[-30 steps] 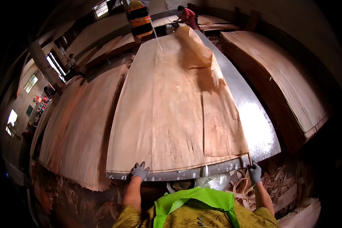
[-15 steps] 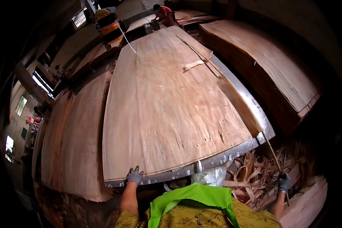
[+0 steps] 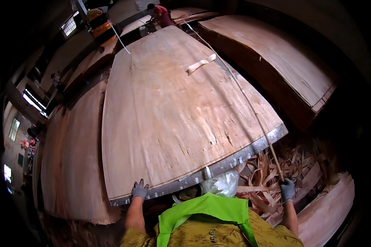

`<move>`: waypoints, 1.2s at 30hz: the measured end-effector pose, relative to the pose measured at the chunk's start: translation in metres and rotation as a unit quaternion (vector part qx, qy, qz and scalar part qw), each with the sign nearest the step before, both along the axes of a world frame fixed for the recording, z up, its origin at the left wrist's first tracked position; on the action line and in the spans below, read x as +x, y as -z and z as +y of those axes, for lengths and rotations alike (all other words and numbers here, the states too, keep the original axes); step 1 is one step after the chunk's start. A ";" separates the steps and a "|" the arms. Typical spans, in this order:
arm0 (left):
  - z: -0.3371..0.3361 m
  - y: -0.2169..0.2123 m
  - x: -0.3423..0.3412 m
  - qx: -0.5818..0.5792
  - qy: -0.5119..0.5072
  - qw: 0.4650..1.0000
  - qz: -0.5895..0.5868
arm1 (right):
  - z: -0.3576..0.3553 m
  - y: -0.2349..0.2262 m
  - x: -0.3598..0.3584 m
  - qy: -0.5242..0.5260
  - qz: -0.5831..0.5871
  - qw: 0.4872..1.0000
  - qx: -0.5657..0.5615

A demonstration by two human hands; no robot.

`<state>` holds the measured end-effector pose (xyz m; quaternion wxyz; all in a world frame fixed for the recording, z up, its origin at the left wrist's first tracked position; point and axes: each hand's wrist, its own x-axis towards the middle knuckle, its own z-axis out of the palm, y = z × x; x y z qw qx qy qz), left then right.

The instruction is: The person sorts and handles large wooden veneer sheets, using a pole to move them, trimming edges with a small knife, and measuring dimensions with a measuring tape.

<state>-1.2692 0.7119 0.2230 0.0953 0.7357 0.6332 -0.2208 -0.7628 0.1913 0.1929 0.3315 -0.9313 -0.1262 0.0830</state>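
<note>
A large pale wood veneer sheet (image 3: 173,103) lies spread over a metal-edged table (image 3: 231,164). My left hand (image 3: 140,190), in a grey glove, rests with its fingers spread on the sheet's near edge, by the left corner. Out to the right, beyond that edge, my gloved right hand (image 3: 287,190) is closed round the near end of a long thin stick (image 3: 256,114). The stick slants away over the sheet's right side toward the far end. A short curled veneer strip (image 3: 200,64) sits on the sheet, left of the stick.
Veneer stacks stand on the left (image 3: 76,160) and right (image 3: 272,53). Veneer scraps (image 3: 268,181) cover the floor at the near right. A clear plastic bag (image 3: 222,184) is under the table's near edge. At the far end a person in red (image 3: 162,15) bends over other sheets.
The sheet's right side, folded up along the stick before, now lies flat over most of the metal. My right hand has come inward and forward with the stick. My left hand stays at the edge.
</note>
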 end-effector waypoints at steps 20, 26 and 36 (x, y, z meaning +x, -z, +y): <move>-0.050 0.049 0.001 -0.123 -0.607 0.388 -0.682 | 0.253 0.031 -0.099 -0.177 0.252 0.933 0.188; -0.060 0.046 -0.001 -0.176 -0.586 0.327 -0.721 | 0.230 0.024 -0.074 -0.193 0.313 0.920 0.135; -0.058 0.045 0.023 -0.195 -0.569 0.274 -0.751 | 0.304 -0.025 -0.088 -0.056 0.520 0.752 0.402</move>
